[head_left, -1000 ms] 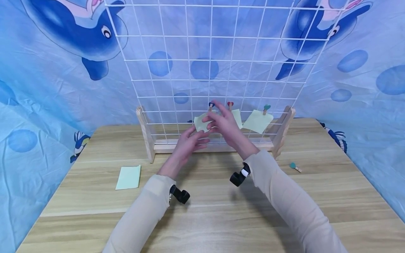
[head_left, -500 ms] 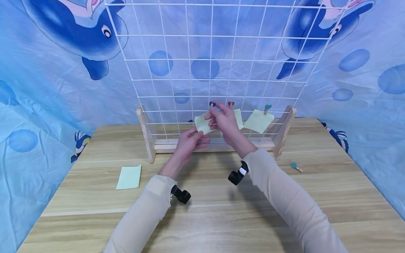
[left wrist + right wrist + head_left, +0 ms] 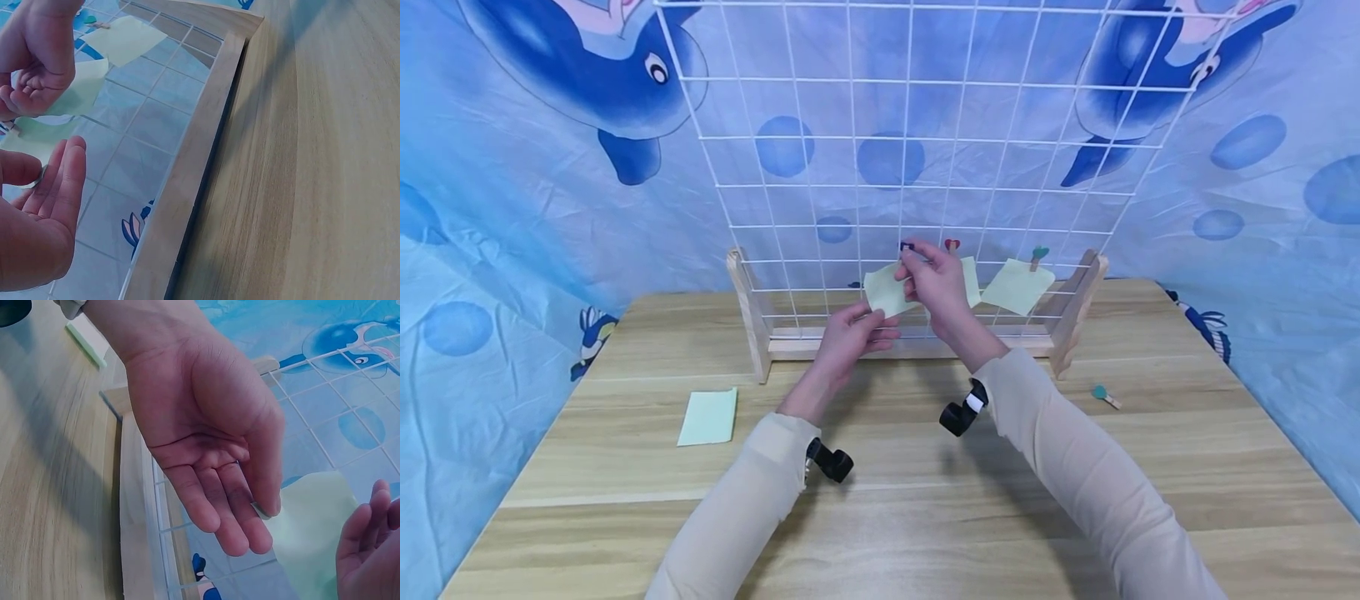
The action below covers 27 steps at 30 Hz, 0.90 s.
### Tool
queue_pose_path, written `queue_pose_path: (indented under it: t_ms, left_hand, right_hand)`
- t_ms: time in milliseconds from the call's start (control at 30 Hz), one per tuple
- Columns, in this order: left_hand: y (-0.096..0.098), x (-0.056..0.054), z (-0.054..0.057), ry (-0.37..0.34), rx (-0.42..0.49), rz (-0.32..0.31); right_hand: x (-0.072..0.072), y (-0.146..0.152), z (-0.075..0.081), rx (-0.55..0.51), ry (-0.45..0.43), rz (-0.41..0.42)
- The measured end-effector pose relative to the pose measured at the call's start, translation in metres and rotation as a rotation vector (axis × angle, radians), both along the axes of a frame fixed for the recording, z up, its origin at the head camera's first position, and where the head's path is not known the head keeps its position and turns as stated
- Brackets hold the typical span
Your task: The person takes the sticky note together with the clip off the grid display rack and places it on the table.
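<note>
My left hand [image 3: 848, 337] pinches the lower edge of a pale green paper note [image 3: 886, 292] between thumb and fingers, as the right wrist view confirms at the note's corner [image 3: 260, 510]. The note hangs before the white wire grid [image 3: 865, 208]. At its upper right, thumb and index finger of my right hand [image 3: 942, 287] pinch a small clothespin [image 3: 906, 247] with a dark blue head. The other right fingers are curled and partly cover the note. In the left wrist view the clothespin's wooden end [image 3: 12, 130] shows beside the right fingers.
Another note [image 3: 967, 281] hangs under a red heart clothespin [image 3: 952, 245], partly behind the right hand. Farther right, a green heart clothespin [image 3: 1039, 253] holds a note [image 3: 1018, 287]. A note pad [image 3: 708, 417] lies left on the table; a loose teal-headed clothespin [image 3: 1107, 397] lies right.
My right thumb and index finger have come together at the blue-headed clothespin. My left thumb has closed onto the note's lower edge. The head view has shifted slightly.
</note>
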<state>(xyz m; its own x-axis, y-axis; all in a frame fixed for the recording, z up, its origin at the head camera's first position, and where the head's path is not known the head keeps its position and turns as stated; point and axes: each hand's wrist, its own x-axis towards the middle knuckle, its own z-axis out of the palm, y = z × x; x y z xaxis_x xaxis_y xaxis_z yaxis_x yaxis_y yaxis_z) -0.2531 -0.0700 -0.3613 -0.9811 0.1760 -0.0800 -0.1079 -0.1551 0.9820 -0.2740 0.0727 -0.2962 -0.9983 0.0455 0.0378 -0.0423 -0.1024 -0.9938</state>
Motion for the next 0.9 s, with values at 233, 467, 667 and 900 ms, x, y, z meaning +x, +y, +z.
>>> queue_pose_path:
  t_ms: [233,467,667,900]
  left_hand:
    - [0.0028,0.0006,0.0007,0.01,-0.011,-0.011]
    - [0.0036,0.0006,0.0002,0.015,-0.014,-0.021]
    - [0.0037,0.0005,0.0006,0.014,-0.019,-0.019]
    - [0.0027,0.001,-0.0003,0.006,-0.025,-0.021]
  right_hand:
    - [-0.0001,-0.0001,-0.0016,-0.052,0.018,-0.041]
    - [-0.0006,-0.0004,-0.003,-0.109,0.024,-0.047]
    - [-0.0009,-0.0009,-0.0032,-0.139,0.034,-0.049]
    - [0.0,-0.0021,-0.0012,-0.179,0.048,-0.051]
